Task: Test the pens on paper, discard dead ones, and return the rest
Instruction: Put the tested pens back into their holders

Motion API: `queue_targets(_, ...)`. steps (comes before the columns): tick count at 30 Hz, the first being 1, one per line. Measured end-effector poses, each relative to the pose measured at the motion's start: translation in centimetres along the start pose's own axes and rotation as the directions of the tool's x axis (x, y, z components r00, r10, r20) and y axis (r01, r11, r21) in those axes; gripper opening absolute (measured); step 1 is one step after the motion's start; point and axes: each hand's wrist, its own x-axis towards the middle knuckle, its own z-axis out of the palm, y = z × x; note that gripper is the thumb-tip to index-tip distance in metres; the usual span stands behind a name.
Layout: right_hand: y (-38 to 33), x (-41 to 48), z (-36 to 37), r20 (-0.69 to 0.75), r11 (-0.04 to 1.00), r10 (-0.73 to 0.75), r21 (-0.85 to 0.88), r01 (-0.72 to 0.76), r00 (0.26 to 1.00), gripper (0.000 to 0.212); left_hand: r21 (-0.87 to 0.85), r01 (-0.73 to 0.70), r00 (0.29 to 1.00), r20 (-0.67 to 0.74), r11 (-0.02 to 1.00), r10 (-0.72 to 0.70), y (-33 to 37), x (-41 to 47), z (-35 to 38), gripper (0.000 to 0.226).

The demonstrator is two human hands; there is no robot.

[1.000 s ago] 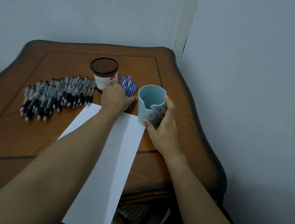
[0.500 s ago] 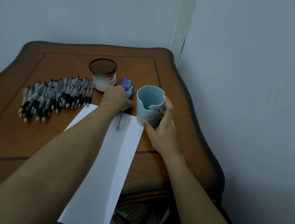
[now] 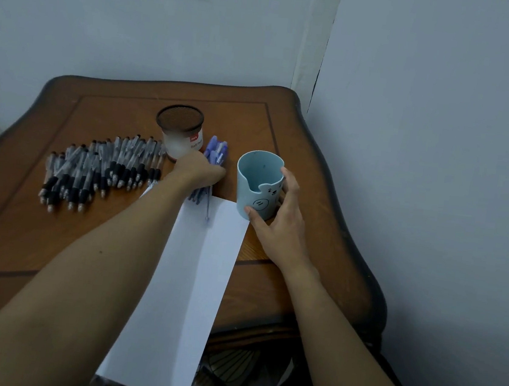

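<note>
Taking a blue pen (image 3: 208, 205) to test
Left of the blue cup (image 3: 258, 190) my left hand (image 3: 198, 170) clasps a blue pen, tip on the paper (image 3: 194, 265); my right hand (image 3: 278, 227) grips the blue cup. I'd pull it clear, then scribble lightly.

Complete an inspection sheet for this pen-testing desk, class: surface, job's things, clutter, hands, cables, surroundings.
Surface: brown wooden table, paper overhanging its near edge.
Job's things: white paper; black-grip pens in a row, left; blue pens beside mesh pot; blue cup, no pens visible inside.
Clutter: nothing seen.
Hands: left hand grips a single pen, tip over the paper; right hand holds the blue cup.
Cables: nothing seen.
Surroundings: pale walls meeting in a corner behind the table.
</note>
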Motion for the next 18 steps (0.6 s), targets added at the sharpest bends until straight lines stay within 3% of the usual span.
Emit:
queue_targets(3,0.0,0.0,0.0,0.002,1.0,0.002,0.004,-0.002,1.0,0.091,-0.443,0.101,0.994,0.082,0.891,-0.072,-0.1,-1.3,-1.0,0.017)
queue_targets(7,-0.1,-0.1,0.0,-0.001,1.0,0.001,-0.002,-0.001,1.0,0.091,-0.839,0.247,0.953,0.302,0.485,0.037,0.1,-3.3,-2.5,0.005)
queue_targets(10,-0.2,-0.1,0.0,0.003,1.0,0.008,-0.014,-0.008,1.0,0.091,-0.946,0.253,0.954,0.279,0.201,0.112,0.7,-4.2,-3.1,0.008)
queue_targets(12,-0.2,-0.1,0.0,0.004,1.0,0.01,-0.016,-0.01,1.0,0.091,-0.971,0.226,0.966,0.234,0.076,0.113,1.5,-4.6,-3.0,0.007)
queue_targets(16,-0.1,-0.1,0.1,0.001,1.0,0.006,-0.011,-0.006,1.0,0.091,-0.985,0.149,0.988,0.151,-0.088,-0.024,3.6,-4.7,-2.1,0.01)
queue_targets(18,0.0,-0.1,0.1,0.001,1.0,0.006,-0.008,-0.006,1.0,0.09,-0.992,0.062,0.989,0.075,-0.111,-0.124,4.7,-4.6,-1.2,0.006)
